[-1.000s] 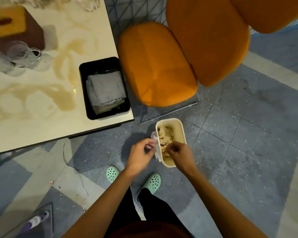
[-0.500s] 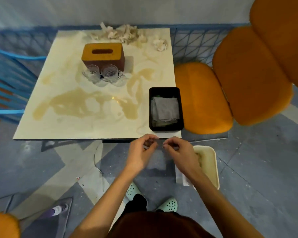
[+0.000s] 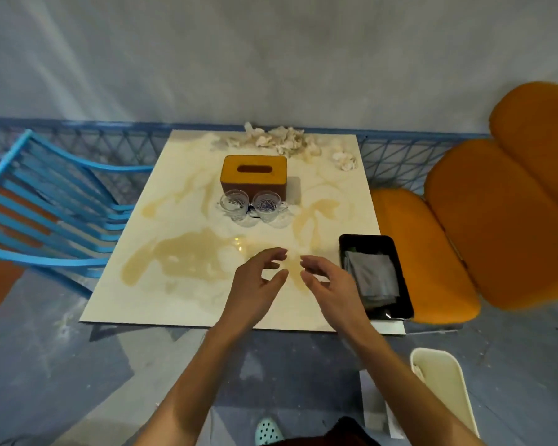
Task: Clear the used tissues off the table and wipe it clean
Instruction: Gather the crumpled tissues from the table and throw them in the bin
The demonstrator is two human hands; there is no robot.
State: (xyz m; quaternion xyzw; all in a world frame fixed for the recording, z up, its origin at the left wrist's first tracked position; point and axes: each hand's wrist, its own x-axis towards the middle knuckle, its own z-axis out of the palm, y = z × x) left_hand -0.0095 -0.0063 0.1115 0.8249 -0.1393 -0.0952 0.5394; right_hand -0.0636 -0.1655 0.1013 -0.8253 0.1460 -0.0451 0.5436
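A pile of crumpled used tissues [image 3: 279, 141] lies along the far edge of the pale marble table [image 3: 181, 297], with one more crumpled tissue [image 3: 345, 160] apart at the far right corner. Both hands hover empty above the near half of the table. My left hand [image 3: 255, 284] and my right hand [image 3: 331, 286] face each other with loosely curled fingers, a small gap between them. A black tray [image 3: 368, 241] at the near right corner holds a folded grey cloth [image 3: 372, 278]. A cream waste bin [image 3: 442, 391] stands on the floor at the lower right.
An orange tissue box [image 3: 253, 173] stands mid-table with two glass cups [image 3: 250, 204] in front of it. Brownish spill stains [image 3: 187, 255] cover the tabletop. A blue slatted chair [image 3: 45, 214] is on the left, an orange padded chair [image 3: 464, 239] on the right.
Both hands rose from the waste bin on the floor, where they dropped tissues, to above the table's near half. The view swung up from floor to table.
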